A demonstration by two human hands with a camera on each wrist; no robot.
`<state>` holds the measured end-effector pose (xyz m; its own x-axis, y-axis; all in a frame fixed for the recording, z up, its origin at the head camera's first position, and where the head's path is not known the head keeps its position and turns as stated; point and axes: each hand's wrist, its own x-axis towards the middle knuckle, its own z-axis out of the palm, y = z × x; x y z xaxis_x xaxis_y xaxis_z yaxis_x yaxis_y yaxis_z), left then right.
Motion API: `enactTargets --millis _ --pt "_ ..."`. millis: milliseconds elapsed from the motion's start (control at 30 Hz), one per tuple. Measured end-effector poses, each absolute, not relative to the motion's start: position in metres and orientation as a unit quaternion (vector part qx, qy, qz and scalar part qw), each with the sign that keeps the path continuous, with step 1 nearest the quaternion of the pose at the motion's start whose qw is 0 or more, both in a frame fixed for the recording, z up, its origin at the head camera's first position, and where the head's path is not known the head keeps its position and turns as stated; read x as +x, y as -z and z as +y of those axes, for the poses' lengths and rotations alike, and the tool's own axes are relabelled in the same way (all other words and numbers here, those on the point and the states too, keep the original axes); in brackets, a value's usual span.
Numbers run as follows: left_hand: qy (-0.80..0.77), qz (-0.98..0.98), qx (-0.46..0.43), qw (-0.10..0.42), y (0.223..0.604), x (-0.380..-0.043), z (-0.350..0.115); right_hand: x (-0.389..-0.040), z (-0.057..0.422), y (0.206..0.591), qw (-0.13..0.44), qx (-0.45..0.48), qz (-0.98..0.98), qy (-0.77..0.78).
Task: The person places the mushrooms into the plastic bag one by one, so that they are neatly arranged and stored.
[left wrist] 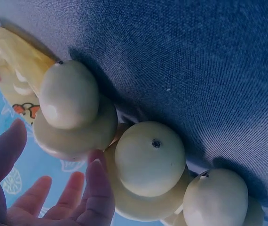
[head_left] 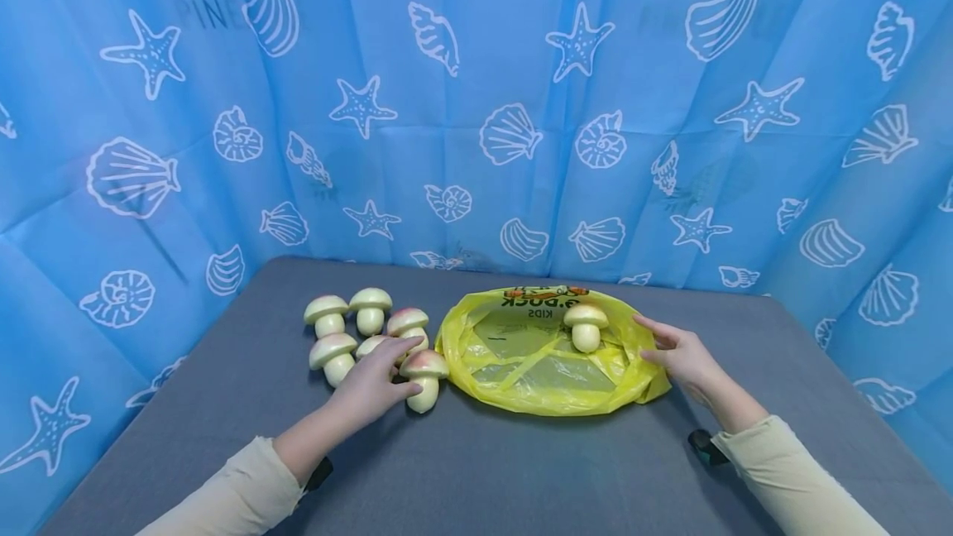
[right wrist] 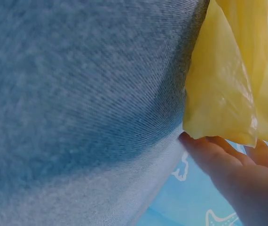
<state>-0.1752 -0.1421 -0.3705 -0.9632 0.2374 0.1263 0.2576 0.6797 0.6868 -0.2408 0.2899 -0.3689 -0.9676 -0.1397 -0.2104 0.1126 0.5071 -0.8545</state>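
Several toy mushrooms with pale caps, some tinged pink, stand in a cluster on the left of the table. My left hand (head_left: pixel 375 383) reaches over the front of this cluster, thumb and fingers spread about the nearest mushroom (head_left: pixel 423 395). In the left wrist view that mushroom (left wrist: pixel 70 94) lies just beyond the fingertips, and I cannot tell if they touch it. A yellow plastic bag (head_left: pixel 536 404) lies with its mouth wide, one mushroom (head_left: pixel 586 336) inside. At the bag's right rim my right hand (head_left: pixel 688 362) rests with fingers extended against the plastic.
The grey cloth-covered table (head_left: pixel 521 478) runs back to a blue curtain (head_left: pixel 476 106) with white shell and starfish prints. Another mushroom (head_left: pixel 328 313) stands at the back left of the cluster. A dark band (head_left: pixel 707 447) shows under the right wrist.
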Motion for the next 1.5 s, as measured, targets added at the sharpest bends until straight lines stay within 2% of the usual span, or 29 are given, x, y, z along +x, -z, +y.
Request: enactTargets --millis 200,667,1500 --pt "0.378 -0.918 -0.124 0.000 0.373 -0.176 -0.141 -0.241 0.290 0.369 0.125 -0.016 0.859 0.496" --pt "0.385 -0.911 -0.147 0.015 0.382 -0.179 -0.141 -0.241 0.289 0.372 0.125 -0.006 0.869 0.479" --pt "0.390 -0.906 -0.157 -0.036 0.388 -0.190 -0.138 -0.243 0.290 0.373 0.126 -0.015 0.870 0.477"
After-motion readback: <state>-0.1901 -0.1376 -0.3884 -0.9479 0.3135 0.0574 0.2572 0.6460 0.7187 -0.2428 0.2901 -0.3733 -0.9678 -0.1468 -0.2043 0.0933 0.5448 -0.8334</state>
